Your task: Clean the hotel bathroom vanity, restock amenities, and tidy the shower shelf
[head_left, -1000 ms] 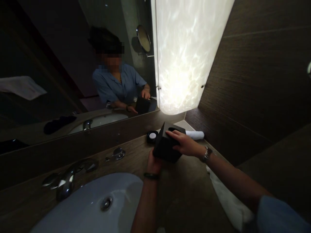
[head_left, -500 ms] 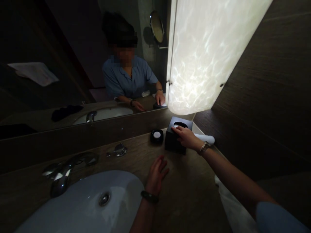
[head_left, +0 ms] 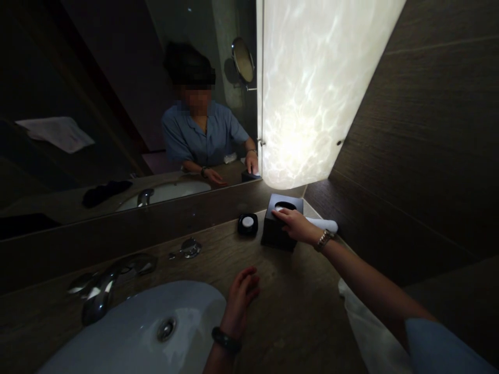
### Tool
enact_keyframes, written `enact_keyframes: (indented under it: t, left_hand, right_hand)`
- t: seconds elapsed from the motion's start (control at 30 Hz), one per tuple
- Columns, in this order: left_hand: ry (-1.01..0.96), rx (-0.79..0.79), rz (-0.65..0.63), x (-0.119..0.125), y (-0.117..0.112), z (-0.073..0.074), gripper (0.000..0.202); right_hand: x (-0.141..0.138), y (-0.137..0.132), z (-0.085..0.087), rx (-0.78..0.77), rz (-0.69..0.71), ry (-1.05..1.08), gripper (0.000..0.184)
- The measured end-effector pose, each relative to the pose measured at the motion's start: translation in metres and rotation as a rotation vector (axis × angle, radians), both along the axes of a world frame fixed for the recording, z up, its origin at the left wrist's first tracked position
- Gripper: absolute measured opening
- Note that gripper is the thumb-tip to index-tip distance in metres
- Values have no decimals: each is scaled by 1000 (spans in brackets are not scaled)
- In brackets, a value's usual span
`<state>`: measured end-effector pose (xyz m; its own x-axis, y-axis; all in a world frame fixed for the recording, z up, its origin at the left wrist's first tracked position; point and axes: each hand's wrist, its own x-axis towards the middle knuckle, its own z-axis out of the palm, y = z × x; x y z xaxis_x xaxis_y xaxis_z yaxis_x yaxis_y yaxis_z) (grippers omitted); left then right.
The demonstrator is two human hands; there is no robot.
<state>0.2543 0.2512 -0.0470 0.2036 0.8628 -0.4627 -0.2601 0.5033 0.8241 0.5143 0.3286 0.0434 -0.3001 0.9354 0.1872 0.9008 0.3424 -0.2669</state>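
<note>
A dark cube-shaped tissue box (head_left: 275,232) with an oval opening stands in the counter corner; a little white tissue shows in the slot. My right hand (head_left: 295,225) rests on it from the right, index finger over the top by the opening and thumb against the front face. Left of and nearer than the box, my left hand (head_left: 242,293) hovers over the counter beside the basin, holding nothing, fingers loosely bent and apart. A small black dish (head_left: 242,232) with a round white item (head_left: 247,222) sits left of the box.
A white basin (head_left: 187,301) with a chrome faucet (head_left: 99,296) and a knob (head_left: 191,247) is on the left. Behind the box lies a rolled white towel (head_left: 325,225). Overhead hangs a glowing lamp panel (head_left: 307,93); a mirror (head_left: 125,78) reflects a person. White cloth (head_left: 366,327) hangs at the right edge.
The whole view has shifted slightly. My right hand stays on the tissue box, and my left hand has drawn back a little from it.
</note>
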Motion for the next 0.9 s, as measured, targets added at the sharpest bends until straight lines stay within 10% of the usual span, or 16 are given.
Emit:
enact_keyframes:
  t: [0.23,0.4,0.6,0.9]
  left_hand:
    - [52,12,4,-4,-4,2,68]
    - [96,33,41,-16,-5,10,64]
    - [142,96,59,-8,8,28,63]
    - [191,180,-44,0,13,33,58]
  right_hand:
    - [-17,-13,-4,-12,49,-14,71]
    - [14,-1,17,138,-9,177,30]
    - [21,38,46,-83,-65,-421,24]
    - [19,47,52,-150,-2,-427,21]
